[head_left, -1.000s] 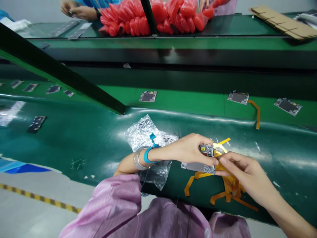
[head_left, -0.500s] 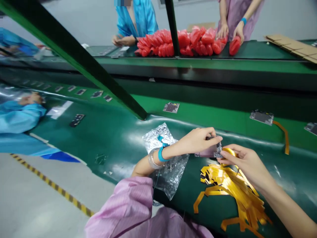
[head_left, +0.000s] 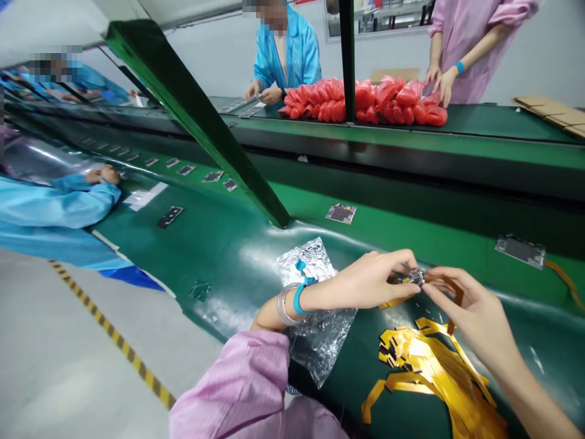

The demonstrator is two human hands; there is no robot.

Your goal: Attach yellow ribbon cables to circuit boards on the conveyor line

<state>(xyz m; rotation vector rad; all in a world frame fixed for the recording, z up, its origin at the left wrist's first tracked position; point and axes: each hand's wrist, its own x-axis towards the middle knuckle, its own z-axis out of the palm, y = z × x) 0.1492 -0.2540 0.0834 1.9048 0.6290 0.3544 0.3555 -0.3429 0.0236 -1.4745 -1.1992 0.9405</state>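
Note:
My left hand [head_left: 372, 277], with a blue wrist strap [head_left: 300, 297] and a clear ring on the wrist, grips a small circuit board [head_left: 414, 277] between thumb and fingers. The board is tilted, so little of its face shows. My right hand [head_left: 478, 308] meets the board's right end, its thumb and fingers pinching an orange flat flex cable [head_left: 457, 294]. Whether the cable's end is joined to the board is hidden by the fingertips. Below both hands lies a heap of orange flex cables [head_left: 441, 372] with black ends. A crinkled silvery clear bag [head_left: 326, 341] rests under my left forearm.
Circuit boards [head_left: 342, 213] lie along the green belt [head_left: 411, 238]; one board [head_left: 520, 250] at right has a cable attached. A slanted green post [head_left: 214, 131] stands left. Across the line, co-workers stand behind red bundles [head_left: 329, 100]. A blue sleeve [head_left: 59, 201] reaches in at left.
The view has shifted, moving the scene rightward and down. The board has been tilted, showing less of its face. Across the line, a co-worker's hands have moved together on the red bundles.

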